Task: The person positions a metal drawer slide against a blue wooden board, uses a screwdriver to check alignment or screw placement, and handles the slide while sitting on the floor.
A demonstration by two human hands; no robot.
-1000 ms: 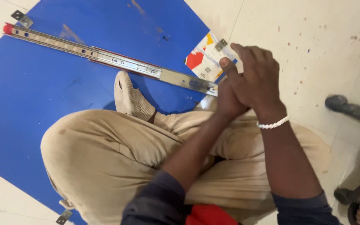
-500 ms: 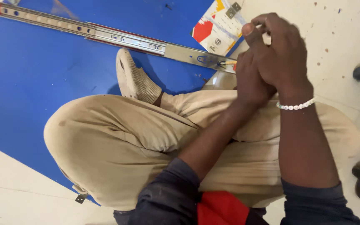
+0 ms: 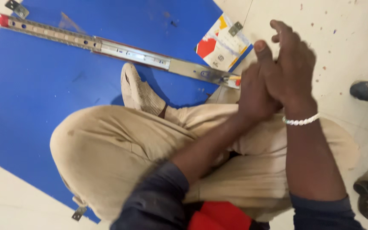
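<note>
Pale speckled floor tiles are carrying a blue board, where a long metal drawer slide is lying diagonally, red-tipped. Just beyond its near end, the left hand and right hand are pressing together; whether the fingers are gripping anything cannot be told.

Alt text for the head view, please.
Left hand and right hand press together above crossed legs in tan trousers. Beside them, a metal drawer slide lies on a blue board.
</note>
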